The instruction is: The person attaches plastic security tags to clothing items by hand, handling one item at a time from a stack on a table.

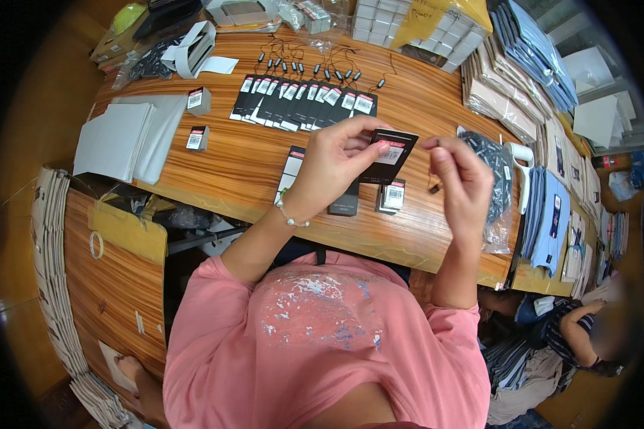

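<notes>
My left hand (pixel 336 161) is closed on a black hang tag (pixel 388 170) with a white and red sticker, held up over the table with the thumb across its face. Close by on the right, my right hand (pixel 463 179) has its fingertips pinched together near the tag's upper edge. A thin dark tag string with a small black end piece (pixel 434 189) seems to hang from that pinch; the fingers partly hide it. Below the hands are a small stack of stickered tags (pixel 391 195) and black tags (pixel 344 203), partly covered by my left hand and wrist.
Strung black tags (pixel 300 104) lie fanned in a row across the wooden table (pixel 222 157). Two small tag stacks (pixel 197 138) stand left, beside white sheets (pixel 114 139). At right are a bag of black strings (pixel 488 171), white-handled scissors (pixel 522 175) and folded clothes (pixel 551 222). Another person sits lower right.
</notes>
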{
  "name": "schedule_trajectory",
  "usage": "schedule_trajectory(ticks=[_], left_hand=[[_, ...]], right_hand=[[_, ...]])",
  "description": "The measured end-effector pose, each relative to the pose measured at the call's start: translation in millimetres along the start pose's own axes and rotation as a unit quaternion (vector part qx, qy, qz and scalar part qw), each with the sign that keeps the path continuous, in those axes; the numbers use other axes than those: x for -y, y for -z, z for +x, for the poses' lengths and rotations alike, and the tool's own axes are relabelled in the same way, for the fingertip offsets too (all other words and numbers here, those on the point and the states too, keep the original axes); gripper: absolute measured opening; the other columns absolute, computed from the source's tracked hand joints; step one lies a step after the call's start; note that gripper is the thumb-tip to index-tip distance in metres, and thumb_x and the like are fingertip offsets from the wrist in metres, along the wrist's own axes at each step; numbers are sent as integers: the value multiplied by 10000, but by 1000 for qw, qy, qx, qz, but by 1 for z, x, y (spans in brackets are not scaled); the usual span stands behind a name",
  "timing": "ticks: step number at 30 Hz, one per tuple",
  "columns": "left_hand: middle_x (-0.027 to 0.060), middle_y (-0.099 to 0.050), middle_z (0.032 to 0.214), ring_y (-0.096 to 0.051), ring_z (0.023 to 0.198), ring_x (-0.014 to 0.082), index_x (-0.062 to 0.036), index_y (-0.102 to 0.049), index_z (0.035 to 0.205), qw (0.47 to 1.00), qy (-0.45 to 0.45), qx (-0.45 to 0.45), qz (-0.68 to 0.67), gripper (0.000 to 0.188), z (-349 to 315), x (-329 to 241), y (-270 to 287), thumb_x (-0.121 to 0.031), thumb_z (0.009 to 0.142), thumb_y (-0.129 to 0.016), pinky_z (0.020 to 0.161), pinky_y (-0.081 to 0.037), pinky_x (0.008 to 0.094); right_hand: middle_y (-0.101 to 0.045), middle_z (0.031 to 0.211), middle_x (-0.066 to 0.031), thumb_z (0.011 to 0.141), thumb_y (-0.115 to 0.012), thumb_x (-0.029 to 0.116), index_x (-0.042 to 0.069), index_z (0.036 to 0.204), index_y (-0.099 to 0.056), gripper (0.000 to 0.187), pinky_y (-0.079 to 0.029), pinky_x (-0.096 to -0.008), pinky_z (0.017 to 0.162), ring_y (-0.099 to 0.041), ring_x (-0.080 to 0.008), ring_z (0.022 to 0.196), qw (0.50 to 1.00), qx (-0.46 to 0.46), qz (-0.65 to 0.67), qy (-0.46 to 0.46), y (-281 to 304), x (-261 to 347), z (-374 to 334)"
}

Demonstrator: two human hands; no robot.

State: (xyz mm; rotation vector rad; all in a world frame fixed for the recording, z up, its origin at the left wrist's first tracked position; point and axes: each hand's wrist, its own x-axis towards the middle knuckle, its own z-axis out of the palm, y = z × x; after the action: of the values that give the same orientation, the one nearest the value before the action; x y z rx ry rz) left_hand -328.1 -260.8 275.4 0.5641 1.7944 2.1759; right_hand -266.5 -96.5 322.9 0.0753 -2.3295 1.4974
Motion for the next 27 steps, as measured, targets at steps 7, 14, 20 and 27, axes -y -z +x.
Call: schedule_trajectory(ticks=[7, 14, 20, 27], left_hand=[[60, -606, 918, -585, 833, 84, 1, -521, 1042, 997, -67, -24, 21, 281, -1, -7, 0, 45, 780, -610, 716, -477, 186], [55, -605, 928, -588, 832, 85, -18, -533, 1028, 997, -68, -30, 22, 277, -1, -9, 0, 44, 772, -619, 705, -476, 186], [58, -604, 924, -591, 834, 86, -7, -540, 1025, 998, -60, -24, 13, 272, -3, -7, -2, 42, 770, -623, 698, -481, 185], [61, -602, 919, -599, 843, 100, 8, -555, 1010, 998, -55, -19, 7, 240, -5, -11, -4, 45, 780, -608, 706, -502, 186]], right_hand=[[-518, 602, -84, 800, -585, 57, -34, 758, -588, 100, -350, -253, 468, -455, -123, 505, 996, -7, -74, 55, -23, -2, -8], [-516, 601, -117, 767, -572, 52, -19, 713, -576, 89, -376, -302, 480, -486, -210, 503, 991, -8, -121, 62, -25, -2, -7], [-541, 598, -114, 726, -592, 74, 13, 678, -577, 79, -394, -327, 476, -518, -238, 507, 980, -30, -170, 94, -32, -5, -4], [-532, 558, -100, 711, -598, 92, 31, 653, -582, 85, -392, -339, 470, -514, -240, 495, 971, -49, -205, 108, -34, -6, -1]])
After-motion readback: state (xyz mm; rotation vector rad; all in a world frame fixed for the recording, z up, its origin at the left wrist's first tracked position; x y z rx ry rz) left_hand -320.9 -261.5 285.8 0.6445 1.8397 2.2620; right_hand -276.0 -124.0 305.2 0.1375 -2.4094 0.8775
